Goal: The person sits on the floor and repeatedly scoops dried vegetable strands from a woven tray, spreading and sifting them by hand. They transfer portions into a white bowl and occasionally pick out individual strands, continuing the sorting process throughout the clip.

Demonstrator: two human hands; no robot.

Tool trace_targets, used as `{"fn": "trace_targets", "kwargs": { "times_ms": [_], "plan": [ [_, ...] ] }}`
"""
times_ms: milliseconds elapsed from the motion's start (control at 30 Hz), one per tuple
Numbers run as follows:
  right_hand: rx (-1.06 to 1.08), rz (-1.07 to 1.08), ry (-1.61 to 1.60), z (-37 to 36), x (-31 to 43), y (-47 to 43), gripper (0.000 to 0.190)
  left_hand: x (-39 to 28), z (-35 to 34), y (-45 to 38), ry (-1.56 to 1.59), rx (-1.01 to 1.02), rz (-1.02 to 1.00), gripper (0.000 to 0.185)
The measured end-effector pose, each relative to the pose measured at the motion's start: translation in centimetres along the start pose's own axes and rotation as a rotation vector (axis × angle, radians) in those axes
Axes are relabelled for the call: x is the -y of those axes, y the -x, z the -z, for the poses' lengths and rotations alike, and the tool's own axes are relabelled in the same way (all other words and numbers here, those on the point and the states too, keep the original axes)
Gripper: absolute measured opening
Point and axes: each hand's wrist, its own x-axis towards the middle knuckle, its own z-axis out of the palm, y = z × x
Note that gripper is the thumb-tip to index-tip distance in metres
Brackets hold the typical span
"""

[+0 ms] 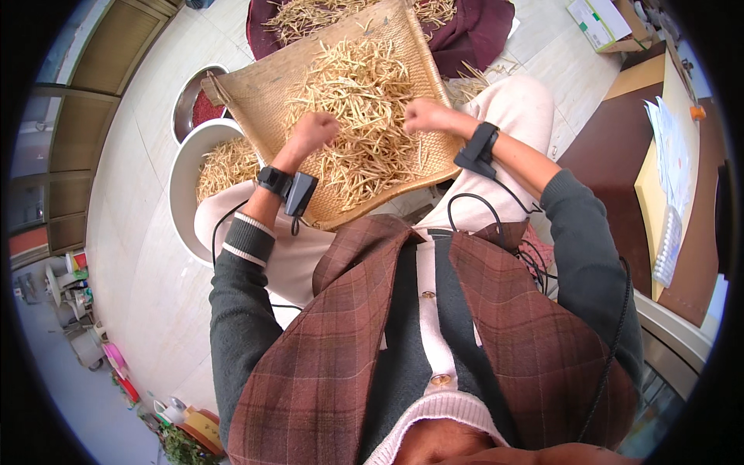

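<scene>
A woven winnowing tray (256, 93) rests across my lap, bearing a heap of dry, straw-coloured bean pods (360, 116). Over the left side of the heap is my left hand (317, 129), its fingers curled inward. My right hand (429, 116) is at the heap's right edge with its fingers bent together. Whether either hand pinches a pod is hidden by the fingers. Black devices are strapped to both wrists. Left of the tray, a white basin (183, 192) contains more pods (229, 165). Behind it, a metal bowl (181, 110) holds small red beans (204, 109).
Beyond the tray lies a maroon cloth (476, 35) with more pods on it. Loose pods (474, 84) are scattered on the tiled floor (139, 174). At right stands a brown desk (610, 145) with papers; a cardboard box (630, 26) is behind it. Black cables (476, 197) hang near my right knee.
</scene>
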Motion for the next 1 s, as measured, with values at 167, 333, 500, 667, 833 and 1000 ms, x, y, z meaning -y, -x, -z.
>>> {"fn": "trace_targets", "kwargs": {
  "times_ms": [167, 333, 500, 667, 833, 1000],
  "plan": [
    [-0.308, -0.163, -0.315, -0.6, -0.5, -4.7, 0.062, 5.5, 0.5, -3.3, -0.299, -0.669, -0.041, 0.053],
    [-0.544, 0.133, -0.114, -3.6, 2.0, -6.7, 0.072, 7.4, -1.2, -5.9, 0.282, -0.487, 0.195, 0.096],
    [-0.412, 0.086, -0.108, -6.0, 4.4, -6.7, 0.054, 2.0, -5.7, -4.9, -0.015, -0.384, 0.070, 0.086],
    [-0.551, 0.227, -0.088, -6.1, 4.4, -6.6, 0.021, 0.3, -7.0, -3.6, -0.184, -0.494, -0.147, 0.054],
    [-0.735, 0.323, -0.090, -4.9, 4.8, -6.8, 0.023, 1.2, -5.7, -4.4, -0.107, -0.484, -0.199, 0.036],
    [-0.838, 0.270, -0.014, -4.3, 5.2, -6.4, 0.027, 1.1, -4.2, -4.2, -0.214, -0.555, -0.185, 0.033]
  ]
}}
